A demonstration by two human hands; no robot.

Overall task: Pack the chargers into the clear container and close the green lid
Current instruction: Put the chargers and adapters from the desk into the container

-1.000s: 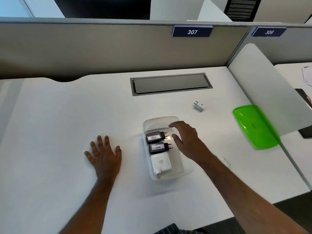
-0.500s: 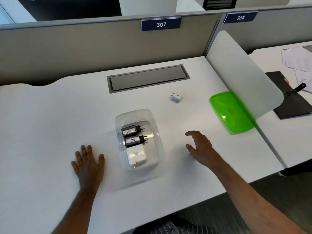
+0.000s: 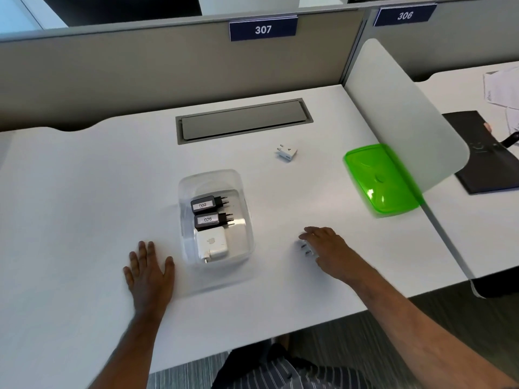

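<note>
The clear container stands in the middle of the white desk. It holds a black charger marked 002, a black charger marked 026 and a white square charger. My left hand lies flat and open on the desk, just left of the container. To the container's right, my right hand curls over a small white charger; only its prongs show. Another small white charger lies loose further back. The green lid rests at the right, against the divider.
A grey cable hatch is set into the desk at the back. A white curved divider panel bounds the desk's right side. Beyond it are a black folder and papers. The desk's front edge runs close to my body.
My right hand left the container and moved right and toward me, coming down on the small white charger. My left hand stayed flat on the desk.
</note>
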